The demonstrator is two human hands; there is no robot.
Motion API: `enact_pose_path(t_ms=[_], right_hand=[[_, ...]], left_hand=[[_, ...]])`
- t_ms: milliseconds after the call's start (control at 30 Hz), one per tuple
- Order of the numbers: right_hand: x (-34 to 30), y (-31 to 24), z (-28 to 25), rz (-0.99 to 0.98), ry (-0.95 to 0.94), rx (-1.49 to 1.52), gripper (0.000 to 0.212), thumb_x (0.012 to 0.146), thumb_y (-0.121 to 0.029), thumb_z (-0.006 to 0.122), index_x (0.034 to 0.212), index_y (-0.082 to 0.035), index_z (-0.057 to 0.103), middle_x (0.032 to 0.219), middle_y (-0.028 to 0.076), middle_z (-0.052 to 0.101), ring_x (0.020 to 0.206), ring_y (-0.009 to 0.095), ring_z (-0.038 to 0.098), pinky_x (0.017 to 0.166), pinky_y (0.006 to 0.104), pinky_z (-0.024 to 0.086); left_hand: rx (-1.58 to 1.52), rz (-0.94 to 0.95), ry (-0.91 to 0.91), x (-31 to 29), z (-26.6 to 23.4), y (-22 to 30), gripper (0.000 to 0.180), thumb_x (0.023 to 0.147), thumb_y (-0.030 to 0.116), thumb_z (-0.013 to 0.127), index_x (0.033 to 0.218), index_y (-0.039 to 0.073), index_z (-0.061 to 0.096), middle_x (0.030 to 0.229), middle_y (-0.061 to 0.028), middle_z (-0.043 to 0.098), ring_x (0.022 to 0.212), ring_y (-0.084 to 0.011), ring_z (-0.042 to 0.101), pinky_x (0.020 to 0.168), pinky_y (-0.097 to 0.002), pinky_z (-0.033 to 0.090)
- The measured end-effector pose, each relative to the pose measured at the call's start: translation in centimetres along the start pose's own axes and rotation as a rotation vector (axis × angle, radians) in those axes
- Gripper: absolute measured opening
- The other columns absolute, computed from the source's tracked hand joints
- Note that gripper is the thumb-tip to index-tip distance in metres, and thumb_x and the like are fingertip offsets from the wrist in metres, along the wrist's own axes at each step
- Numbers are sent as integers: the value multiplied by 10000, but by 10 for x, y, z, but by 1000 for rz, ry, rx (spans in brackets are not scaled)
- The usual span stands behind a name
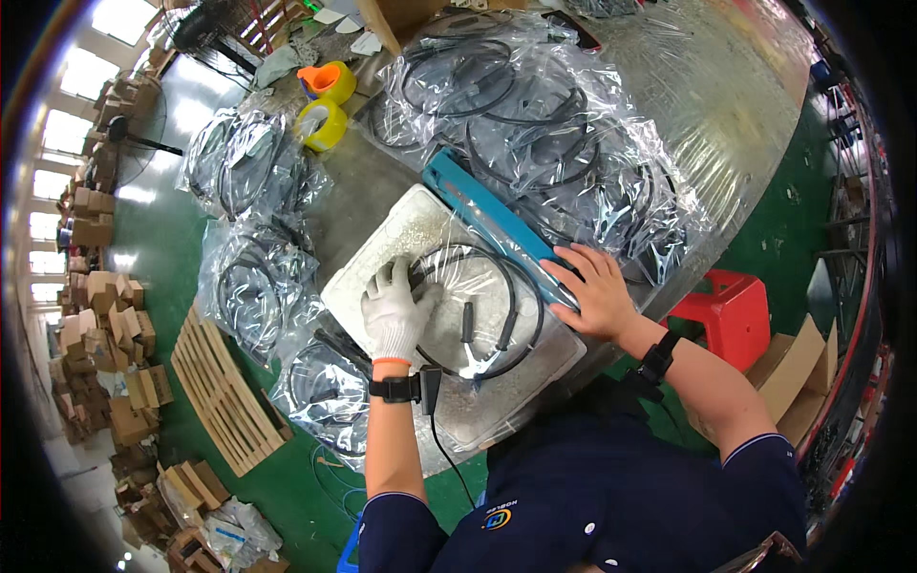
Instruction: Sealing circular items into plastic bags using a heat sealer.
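Observation:
My left hand (395, 310), in a white glove with grey fingers, lies with its fingers apart on a clear plastic bag (441, 325). Inside the bag is a coiled black cable (541, 320) with black grip-like ends. Bag and cable rest on a white foam slab (382, 250). Along the slab's far right side runs a long blue bar-shaped device (489, 218), which looks like a bag sealer. Bare and with fingers stretched out, my right hand (600, 296) presses on the near end of this device. Its fingertips reach over the bar's edge.
Bagged black cables (535, 115) are heaped beyond the device, and more bagged cables (250, 286) line the table's left edge. Yellow tape rolls (322, 124) stand at the far left. A red stool (728, 315) is right of the table; a wooden pallet (224, 392) lies on the floor.

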State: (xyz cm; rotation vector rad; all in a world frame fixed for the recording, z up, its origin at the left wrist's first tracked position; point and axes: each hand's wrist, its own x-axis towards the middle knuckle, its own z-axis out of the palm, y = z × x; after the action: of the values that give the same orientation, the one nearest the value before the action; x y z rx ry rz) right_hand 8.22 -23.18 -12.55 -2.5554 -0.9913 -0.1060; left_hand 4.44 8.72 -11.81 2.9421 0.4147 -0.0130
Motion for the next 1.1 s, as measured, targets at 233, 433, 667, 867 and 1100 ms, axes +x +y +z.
enact_pose_path(t_ms=[233, 433, 667, 867, 1100], right_hand=[[0, -2, 2, 7, 11, 15, 752, 825, -467, 689, 1475, -185, 437, 1480, 99, 429, 1310, 317, 437, 1058, 499, 348], [-25, 18, 10, 187, 217, 617, 578, 989, -308, 507, 1478, -28, 378, 1497, 157, 404, 1367, 318, 391, 1143, 431, 278], [-129, 25, -13, 427, 61, 901, 458, 960, -52, 563, 1407, -72, 463, 1341, 87, 510, 1159, 188, 546, 939, 307, 445], [-97, -62, 3, 220, -171, 851, 399, 896, 22, 591, 1289, -20, 535, 1196, 116, 574, 989, 176, 614, 841, 300, 486], [50, -247, 73, -438, -293, 574, 504, 890, -187, 677, 1359, -95, 518, 1320, 129, 541, 1187, 324, 534, 1011, 441, 429]], left_hand=[[35, -149, -147, 14, 1, 8, 500, 823, 405, 714, 1250, 160, 628, 1279, -133, 612, 1187, -328, 571, 997, -440, 454], [61, -183, -243, -2, -5, 5, 453, 856, 395, 686, 1178, 80, 642, 1075, -210, 689, 1011, -344, 671, 877, -455, 526], [-512, -425, 75, -137, -43, -43, 325, 947, 259, 632, 1138, 0, 584, 839, -138, 676, 750, -251, 660, 714, -367, 516], [-1345, -743, 411, -249, -37, -131, 390, 968, 292, 592, 1197, -14, 513, 912, -45, 603, 790, -100, 534, 687, -270, 469], [-1112, -1108, 195, -283, -15, -215, 623, 929, 502, 557, 1260, -25, 534, 1147, -184, 651, 1013, -262, 615, 902, -382, 469]])
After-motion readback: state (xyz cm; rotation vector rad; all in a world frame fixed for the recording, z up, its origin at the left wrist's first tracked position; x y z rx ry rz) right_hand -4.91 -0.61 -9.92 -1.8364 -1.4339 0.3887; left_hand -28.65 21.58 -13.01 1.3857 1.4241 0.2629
